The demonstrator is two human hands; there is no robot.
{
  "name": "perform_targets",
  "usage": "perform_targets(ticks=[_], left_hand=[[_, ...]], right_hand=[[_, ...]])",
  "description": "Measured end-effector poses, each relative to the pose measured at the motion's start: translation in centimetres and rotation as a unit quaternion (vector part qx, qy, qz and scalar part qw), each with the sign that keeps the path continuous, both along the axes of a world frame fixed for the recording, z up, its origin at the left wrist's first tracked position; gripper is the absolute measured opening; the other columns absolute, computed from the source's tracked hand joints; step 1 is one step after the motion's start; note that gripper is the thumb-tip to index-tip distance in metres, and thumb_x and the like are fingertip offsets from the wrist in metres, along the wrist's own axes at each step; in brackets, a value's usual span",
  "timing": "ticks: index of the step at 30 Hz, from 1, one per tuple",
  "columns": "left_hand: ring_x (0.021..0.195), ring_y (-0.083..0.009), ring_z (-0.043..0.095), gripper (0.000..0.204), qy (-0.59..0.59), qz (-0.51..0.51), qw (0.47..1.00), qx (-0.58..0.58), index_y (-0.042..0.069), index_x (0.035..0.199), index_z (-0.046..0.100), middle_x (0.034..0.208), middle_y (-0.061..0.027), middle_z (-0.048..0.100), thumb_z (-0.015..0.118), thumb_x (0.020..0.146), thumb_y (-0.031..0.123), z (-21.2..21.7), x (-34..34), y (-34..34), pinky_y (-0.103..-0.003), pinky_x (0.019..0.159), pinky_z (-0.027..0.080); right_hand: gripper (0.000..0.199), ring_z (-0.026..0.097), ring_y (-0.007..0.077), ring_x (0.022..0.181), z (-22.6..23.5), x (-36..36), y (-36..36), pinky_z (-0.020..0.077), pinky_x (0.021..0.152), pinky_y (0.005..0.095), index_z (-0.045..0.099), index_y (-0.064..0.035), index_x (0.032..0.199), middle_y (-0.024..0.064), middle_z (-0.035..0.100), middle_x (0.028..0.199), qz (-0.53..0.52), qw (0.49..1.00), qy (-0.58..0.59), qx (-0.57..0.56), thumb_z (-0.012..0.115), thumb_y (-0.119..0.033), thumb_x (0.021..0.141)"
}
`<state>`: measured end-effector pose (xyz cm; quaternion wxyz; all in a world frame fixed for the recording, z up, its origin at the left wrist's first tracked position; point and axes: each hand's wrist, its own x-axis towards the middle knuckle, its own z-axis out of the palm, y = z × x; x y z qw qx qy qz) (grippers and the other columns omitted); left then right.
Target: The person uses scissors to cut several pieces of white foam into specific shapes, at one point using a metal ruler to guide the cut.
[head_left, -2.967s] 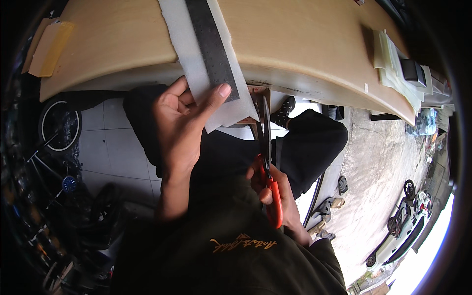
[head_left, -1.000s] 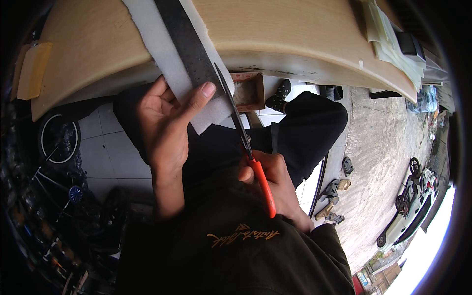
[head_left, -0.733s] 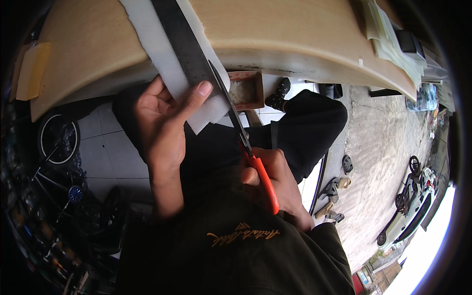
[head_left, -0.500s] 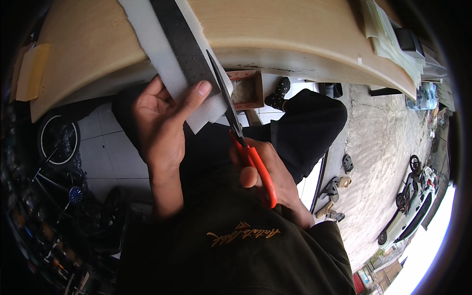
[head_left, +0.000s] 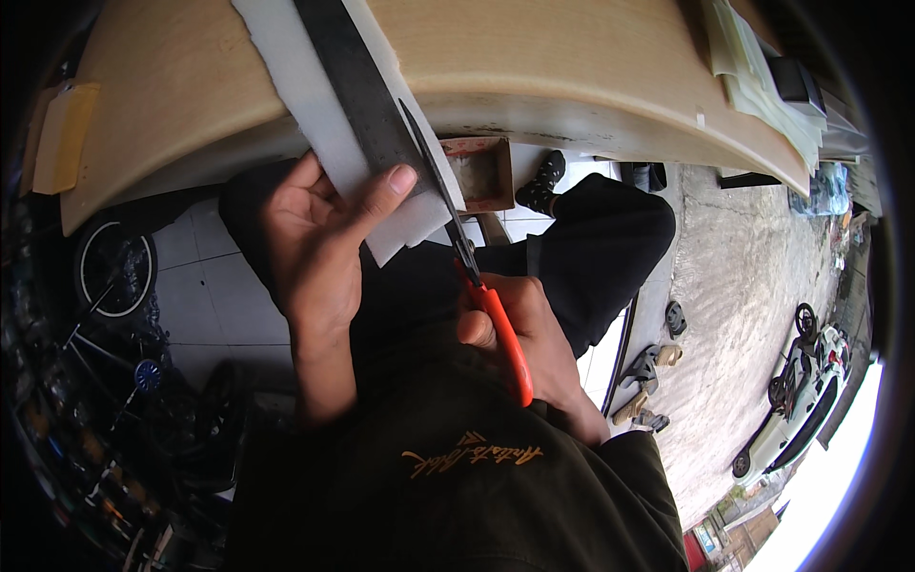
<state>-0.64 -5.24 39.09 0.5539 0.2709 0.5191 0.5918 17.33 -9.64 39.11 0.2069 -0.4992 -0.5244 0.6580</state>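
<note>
My left hand (head_left: 319, 234) pinches the near end of a white soft sheet (head_left: 286, 71) with a long dark grey strip (head_left: 367, 105) lying on it. My left thumb presses on top of the strip, while the fingers go underneath. The sheet's far part rests on the wooden table and its near end hangs over the edge. My right hand (head_left: 534, 334) is closed round the orange handles of a pair of scissors (head_left: 505, 343). Their dark blades point away from me and lie along the right edge of the strip, over the white margin.
The curved edge of a light wooden table (head_left: 572, 57) runs across the top. A brown envelope (head_left: 67, 138) lies at its left, stacked pale sheets (head_left: 762, 86) at its right. Below are an open shallow box (head_left: 484, 172), a wheel (head_left: 114, 270) and several sandals (head_left: 640, 367).
The near end of the sheet and strip has shifted slightly right. My right thumb has moved a little, and the scissor blades look closer together.
</note>
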Motion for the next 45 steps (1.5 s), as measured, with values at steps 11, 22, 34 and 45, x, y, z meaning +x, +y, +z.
perform_targets(ticks=[11, 22, 34, 45], left_hand=[[0.082, -0.0116, 0.064, 0.029, -0.003, -0.017, 1.0, -0.01, -0.006, 0.102, 0.062, 0.092, -0.0105, 0.068, 0.075, 0.077, 0.001, 0.0, -0.3, -0.1, -0.026, 0.078, 0.05], [0.084, -0.0122, 0.063, 0.03, 0.003, -0.05, 0.999, -0.001, -0.005, 0.102, 0.062, 0.092, -0.0101, 0.068, 0.075, 0.076, 0.0, 0.2, -0.6, -0.5, -0.026, 0.079, 0.049], [0.084, -0.0097, 0.061, 0.025, 0.0, -0.035, 0.999, -0.011, -0.005, 0.103, 0.061, 0.093, -0.0078, 0.067, 0.071, 0.083, 0.005, 0.3, -0.7, -0.6, -0.024, 0.08, 0.047], [0.082, -0.0081, 0.06, 0.021, 0.03, 0.002, 1.0, 0.005, -0.005, 0.099, 0.064, 0.091, -0.0082, 0.068, 0.072, 0.082, 0.006, -0.2, -0.4, -1.0, -0.022, 0.08, 0.045]], right_hand=[[0.066, 0.038, 0.0065, 0.049, 0.9, -0.2, 0.8, 0.0291, 0.045, 0.0287, 0.053, 0.0019, 0.064, 0.0006, 0.041, 0.048, -0.002, 0.997, -0.077, -0.028, 0.067, -0.061, 0.077], [0.074, 0.042, 0.0099, 0.049, 0.1, -0.9, 1.0, 0.0305, 0.046, 0.0297, 0.053, 0.0014, 0.066, 0.0018, 0.043, 0.052, 0.011, 1.0, -0.003, 0.017, 0.054, -0.071, 0.079], [0.068, 0.038, 0.008, 0.044, 1.1, -1.2, 1.2, 0.0276, 0.042, 0.0293, 0.052, 0.0013, 0.061, -0.0004, 0.04, 0.046, -0.011, 0.997, -0.072, -0.034, 0.063, -0.063, 0.079], [0.075, 0.042, 0.0091, 0.049, 0.5, -0.7, 0.1, 0.0312, 0.044, 0.0293, 0.054, 0.0027, 0.066, 0.0016, 0.044, 0.05, -0.004, 1.0, -0.001, -0.018, 0.056, -0.071, 0.078]])
